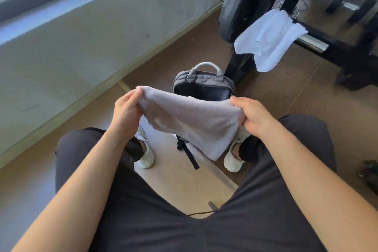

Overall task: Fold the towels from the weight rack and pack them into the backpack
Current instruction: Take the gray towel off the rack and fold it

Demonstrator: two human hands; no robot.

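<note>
The towel [190, 122] you are working on sits in the middle of the frame, stretched between your two hands. It hangs in loose layers, with its lower corner drooping toward the floor between your shoes. Your left hand [126, 108] pinches the upper left end, fingers and thumb curled onto the cloth. Your right hand [252, 117] grips the right end, fingers wrapped round the edge. From the doubled look, I judge this towel to be partway through its fold, not yet a tidy packet.

Just behind and below it, the backpack [202, 86] rests on the floor with its dark mouth open toward you, ready to receive the towel. A pale patch shows under the held towel, over the lower part of the backpack. You cannot tell from here whether that is a towel already packed.

In the upper right of the frame, a second towel [268, 41] is draped unfolded over a bar of the weight rack [347, 51], beside a weight plate [239, 10]. So you have this fold to finish and pack, and then that one to fetch, fold and pack.
</note>
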